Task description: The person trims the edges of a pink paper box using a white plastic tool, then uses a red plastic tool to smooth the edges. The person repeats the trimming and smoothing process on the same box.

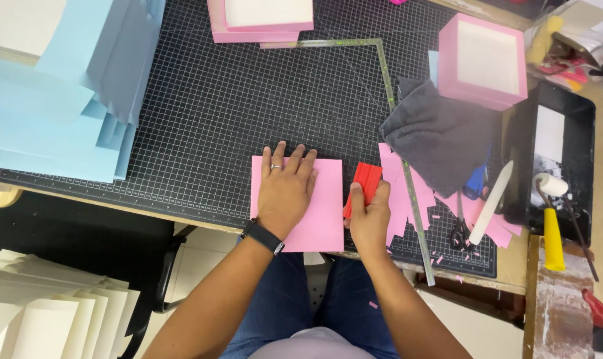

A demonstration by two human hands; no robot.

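left hand lies flat, fingers spread, on the pink sheet at lower centre; right hand is clamped on a red scraper at its right edge. grey cloth, steel square just right.

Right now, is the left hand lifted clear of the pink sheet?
No, the left hand lies flat on the pink sheet, fingers spread.

Pink sheet: matt paper. Cutting mat: matt, gridded. Grey cloth: soft fabric. Square ruler: dull metal. Red scraper: smooth plastic.
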